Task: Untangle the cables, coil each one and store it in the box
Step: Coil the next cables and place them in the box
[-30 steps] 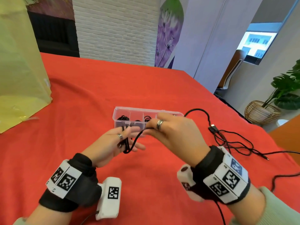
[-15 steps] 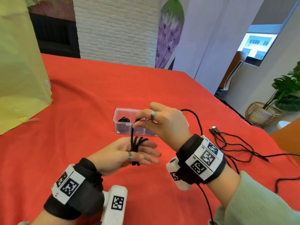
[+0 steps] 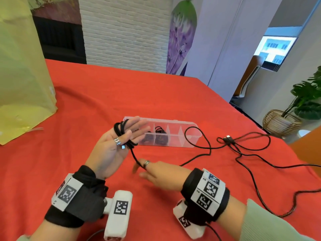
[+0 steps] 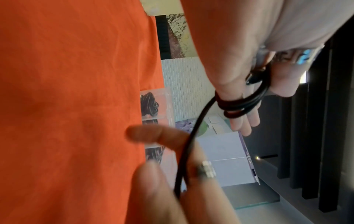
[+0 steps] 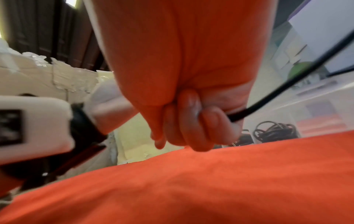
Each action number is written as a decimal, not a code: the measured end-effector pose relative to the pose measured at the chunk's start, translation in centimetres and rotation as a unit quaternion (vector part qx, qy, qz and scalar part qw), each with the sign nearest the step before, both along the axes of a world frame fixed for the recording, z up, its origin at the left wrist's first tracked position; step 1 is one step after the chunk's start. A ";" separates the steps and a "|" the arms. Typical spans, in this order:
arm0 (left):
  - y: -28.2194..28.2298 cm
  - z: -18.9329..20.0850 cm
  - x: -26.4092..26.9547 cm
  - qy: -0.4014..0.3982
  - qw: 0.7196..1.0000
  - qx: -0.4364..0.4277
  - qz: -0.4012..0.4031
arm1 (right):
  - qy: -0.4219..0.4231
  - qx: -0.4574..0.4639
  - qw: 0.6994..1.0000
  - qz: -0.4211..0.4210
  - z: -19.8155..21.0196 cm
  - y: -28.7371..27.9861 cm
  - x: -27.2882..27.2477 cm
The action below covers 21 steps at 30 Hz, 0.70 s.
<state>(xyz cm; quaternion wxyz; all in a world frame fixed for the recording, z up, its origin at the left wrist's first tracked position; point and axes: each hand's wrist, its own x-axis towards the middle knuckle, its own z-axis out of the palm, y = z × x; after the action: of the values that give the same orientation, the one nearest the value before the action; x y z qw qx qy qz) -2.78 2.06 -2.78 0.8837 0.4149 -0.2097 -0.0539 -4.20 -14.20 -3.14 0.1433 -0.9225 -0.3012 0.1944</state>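
Left hand [image 3: 115,145] raised palm-up over the red tablecloth [image 3: 86,105], fingers straight and together, pointing toward the clear plastic compartment box [image 3: 189,136]. Several turns of thin black cable [image 3: 122,133] wrap round those straight fingers; the loops cross from the fingertip side down to the base near the ring. In the left wrist view the same loops [image 4: 241,104] sit bunched across the fingers, touching skin, with the thumb lying against them.

From the coil one strand runs down to the right hand [image 3: 156,174], low over the cloth, just nearer the person than the left. Right hand blurred in the head view. The right wrist view shows its fingers [image 5: 193,121] curled in, the cable [image 5: 268,97] leaving the fist at the thumb side; strand is clamped inside the curl.

Beyond the right hand the cable trails across the cloth, loops up beside the box's right end, then joins a loose tangle of black cables [image 3: 246,145] well to the right.

Box open, lying lengthwise on the cloth behind the left hand's fingertips. Coiled black cables [image 3: 160,134] sit in its middle compartments; right end compartment shows none.

Yellow plastic bag [image 3: 20,75] at far left of table.
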 end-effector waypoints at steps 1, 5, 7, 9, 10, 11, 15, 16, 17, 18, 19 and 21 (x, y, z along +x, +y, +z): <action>0.1 0.0 0.2 0.001 1.000 -0.004 0.023 | 0.000 -0.017 1.000 0.014 0.3 -0.2 -0.6; 1.9 0.3 1.4 0.014 0.991 -0.025 0.134 | -0.031 -0.055 0.997 0.033 1.3 -2.6 -2.6; 2.5 0.4 1.7 0.016 0.987 0.001 0.158 | -0.073 -0.039 0.997 0.001 2.1 -4.0 -3.3; 2.1 0.1 1.6 0.015 0.984 0.068 0.164 | -0.142 -0.027 0.989 -0.018 3.0 -5.1 -3.2; 1.6 0.0 1.4 0.007 0.981 0.115 0.158 | -0.177 -0.019 0.984 -0.021 3.5 -5.3 -3.0; 1.2 -0.3 1.2 -0.007 0.976 0.165 0.144 | -0.211 0.003 0.977 -0.025 4.1 -5.4 -2.7; 0.7 -0.3 0.2 -0.060 0.946 0.317 0.029 | -0.268 0.153 0.950 -0.052 5.9 -5.1 -0.9; 0.8 -0.1 -0.2 -0.085 0.930 0.356 0.008 | -0.268 0.178 0.945 -0.059 6.4 -5.0 -0.6; 0.9 0.0 -0.5 -0.110 0.913 0.392 0.002 | -0.268 0.186 0.943 -0.067 6.8 -5.1 -0.4; 0.8 0.3 -0.8 -0.125 0.905 0.406 0.013 | -0.264 0.177 0.945 -0.075 7.2 -5.3 -0.3; 0.9 0.3 -0.7 -0.131 0.907 0.398 0.044 | -0.257 0.153 0.951 -0.084 7.6 -5.8 -0.1; 1.6 0.2 0.0 -0.100 0.931 0.324 0.134 | -0.219 0.085 0.966 -0.113 8.3 -7.9 0.4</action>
<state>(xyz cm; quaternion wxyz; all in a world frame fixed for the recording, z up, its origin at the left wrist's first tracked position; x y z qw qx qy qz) -2.76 3.64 -2.53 0.6747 0.7063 -0.2102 0.0418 -3.84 -22.11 5.15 0.1731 -0.9549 -0.2348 -0.0558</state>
